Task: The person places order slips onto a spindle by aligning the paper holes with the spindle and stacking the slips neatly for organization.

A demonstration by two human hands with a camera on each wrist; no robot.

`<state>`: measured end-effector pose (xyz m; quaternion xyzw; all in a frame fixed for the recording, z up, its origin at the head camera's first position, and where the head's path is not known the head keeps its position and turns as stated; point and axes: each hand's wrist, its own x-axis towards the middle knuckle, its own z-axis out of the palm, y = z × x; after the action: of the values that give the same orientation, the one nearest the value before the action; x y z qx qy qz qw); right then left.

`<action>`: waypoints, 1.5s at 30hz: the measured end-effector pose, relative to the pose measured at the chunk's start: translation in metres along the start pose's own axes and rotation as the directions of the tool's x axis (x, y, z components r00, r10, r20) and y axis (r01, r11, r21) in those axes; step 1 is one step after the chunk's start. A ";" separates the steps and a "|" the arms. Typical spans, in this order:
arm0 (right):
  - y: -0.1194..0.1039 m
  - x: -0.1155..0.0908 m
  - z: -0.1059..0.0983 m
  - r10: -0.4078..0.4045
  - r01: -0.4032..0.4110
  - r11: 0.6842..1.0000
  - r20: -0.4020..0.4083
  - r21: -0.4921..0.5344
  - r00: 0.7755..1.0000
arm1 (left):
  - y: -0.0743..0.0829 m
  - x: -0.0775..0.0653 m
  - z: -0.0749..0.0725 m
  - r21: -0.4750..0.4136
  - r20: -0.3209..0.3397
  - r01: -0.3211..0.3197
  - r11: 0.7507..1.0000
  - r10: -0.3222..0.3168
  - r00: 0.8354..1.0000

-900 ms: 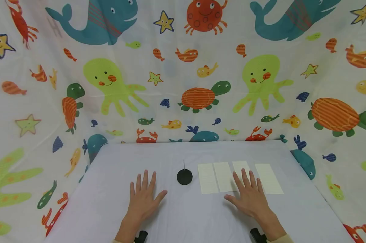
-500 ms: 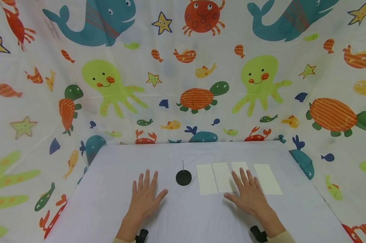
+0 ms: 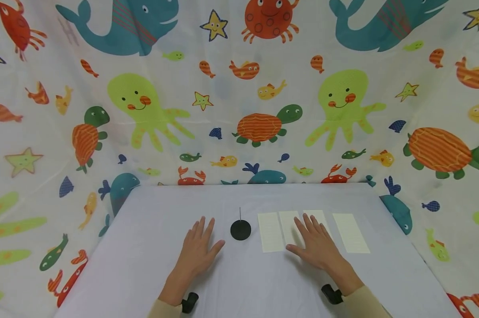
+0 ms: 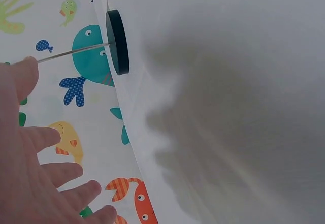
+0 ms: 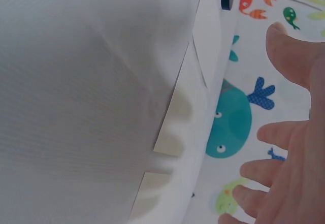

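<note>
My left hand [image 3: 197, 252] hovers over the white table, fingers spread and holding nothing. Just beyond its thumb stands a black round base [image 3: 241, 230] with a thin upright metal rod [image 3: 240, 213]. In the left wrist view the same base [image 4: 118, 42] appears edge-on, its rod [image 4: 71, 54] running behind the thumb tip. My right hand [image 3: 318, 245], also spread, hangs above several pale-yellow paper strips and covers part of the middle ones. The leftmost strip [image 3: 270, 232] and the rightmost strip [image 3: 351, 233] show in full. Shadows fall below the hands, with a gap to the table.
White cloth covers the table [image 3: 136, 265]. Behind and along both sides hangs a curtain [image 3: 223, 97] printed with sea animals. A black camera mount sits on the left wrist [image 3: 190, 303] and another on the right wrist [image 3: 332, 294].
Both hands have shifted slightly inward and forward, the left one toward the black base and the right one further over the middle strips. The base and strips stay in place.
</note>
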<state>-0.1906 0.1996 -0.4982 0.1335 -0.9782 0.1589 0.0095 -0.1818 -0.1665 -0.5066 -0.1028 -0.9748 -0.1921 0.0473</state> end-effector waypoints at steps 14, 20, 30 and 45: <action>-0.008 0.023 0.005 -0.017 0.015 0.998 0.040 0.053 0.999 | 0.015 0.020 0.011 -0.190 -0.015 -0.016 0.982 0.013 1.000; -0.016 0.035 0.010 -0.002 -0.004 0.994 0.051 0.108 0.999 | 0.017 0.027 0.021 -0.233 -0.064 -0.061 0.971 0.047 0.997; -0.022 0.045 0.020 -0.022 0.013 0.981 0.048 0.191 0.999 | 0.021 0.038 0.036 -0.333 -0.048 -0.082 0.939 0.070 0.996; -0.025 0.060 0.031 -0.034 0.010 0.988 0.153 0.152 0.988 | 0.023 0.060 0.042 -0.377 0.089 0.011 0.926 0.024 0.996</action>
<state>-0.2413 0.1512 -0.5157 0.1567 -0.9596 0.2215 -0.0751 -0.2372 -0.1185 -0.5287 -0.1220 -0.9206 -0.3707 -0.0177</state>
